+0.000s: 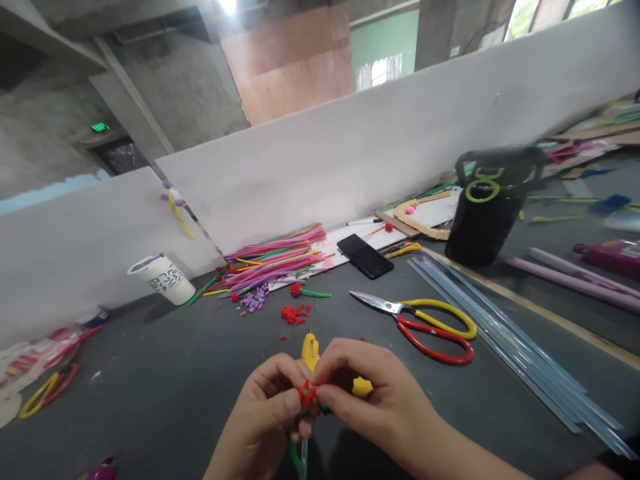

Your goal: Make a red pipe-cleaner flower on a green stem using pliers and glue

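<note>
A small red flower (309,392) with a green centre is held low in the middle of the view, just above the dark grey tabletop (175,373). It is pinched between the thumb and fingers of the left hand (270,403), and its other edge is gripped by the thumb and forefinger of the right hand (380,393), so that the two hands are brought together on it. Below the fingers a green stem (295,455) and a clear stick (304,459) can be seen; whether the stem is joined to the flower is hidden.

Behind the hands, a yellow tool with a pointed tip (311,351) is partly covered. Beyond it, red scraps (294,315) are heaped, with purple scraps (254,300) to their left and a red ball-headed flower on a green stem (296,290) just behind. To the right, scissors with red and yellow handles (435,327) are laid with blades closed, near a row of clear sticks.

Farther back, a bundle of coloured pipe cleaners (280,260), a black smartphone (365,256) and a black tumbler (475,230) are set before the white partition (310,173). At the left, a marked white cup (167,280) is seen.
</note>
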### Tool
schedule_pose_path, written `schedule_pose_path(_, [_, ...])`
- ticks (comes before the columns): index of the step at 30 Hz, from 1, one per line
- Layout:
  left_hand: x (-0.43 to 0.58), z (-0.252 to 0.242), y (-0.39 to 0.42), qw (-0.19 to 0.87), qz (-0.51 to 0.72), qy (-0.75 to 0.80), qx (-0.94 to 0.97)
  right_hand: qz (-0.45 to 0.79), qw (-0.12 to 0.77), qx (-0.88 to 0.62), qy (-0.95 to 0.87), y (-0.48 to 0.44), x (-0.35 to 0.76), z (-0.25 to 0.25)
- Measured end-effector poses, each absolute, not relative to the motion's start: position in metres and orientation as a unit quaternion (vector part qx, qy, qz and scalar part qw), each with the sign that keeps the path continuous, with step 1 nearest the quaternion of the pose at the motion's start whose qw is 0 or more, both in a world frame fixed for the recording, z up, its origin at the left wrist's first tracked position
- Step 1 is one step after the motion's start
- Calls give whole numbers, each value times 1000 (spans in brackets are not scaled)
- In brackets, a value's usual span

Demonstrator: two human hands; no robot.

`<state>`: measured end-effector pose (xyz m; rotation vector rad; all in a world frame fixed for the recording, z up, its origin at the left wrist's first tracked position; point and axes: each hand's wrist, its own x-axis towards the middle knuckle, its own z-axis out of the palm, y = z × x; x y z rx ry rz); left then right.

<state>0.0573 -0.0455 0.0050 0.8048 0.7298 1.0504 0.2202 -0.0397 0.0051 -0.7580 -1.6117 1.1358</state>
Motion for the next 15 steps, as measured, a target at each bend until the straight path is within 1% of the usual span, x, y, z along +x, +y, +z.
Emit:
schedule_pose_path(8, [59,8,-47,735,473,340,348,480,507,-295,-653,-39,220,6])
schedule_pose_path(15, [57,1,-43,747,467,325,344,488,495,-310,-649,-39,218,5])
